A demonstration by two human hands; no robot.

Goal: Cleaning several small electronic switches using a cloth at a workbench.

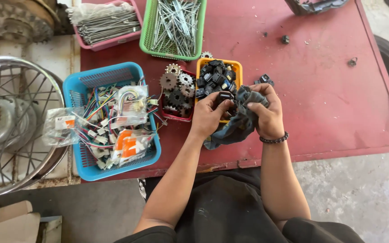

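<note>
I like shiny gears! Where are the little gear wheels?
In the head view, the gear wheels sit in a red tray mid-table, between the blue basket and the orange tray, just left of the left hand.

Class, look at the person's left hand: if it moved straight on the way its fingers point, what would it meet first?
Probably the orange tray of small black parts, just beyond the left hand, which already holds one black part; depth is hard to judge.

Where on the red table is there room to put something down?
The right half of the red table is mostly bare, from the right hand out to the edge; only small bits lie far back. The left is crowded: blue basket, red tray of gears, orange tray, and green basket sit close together.
</note>
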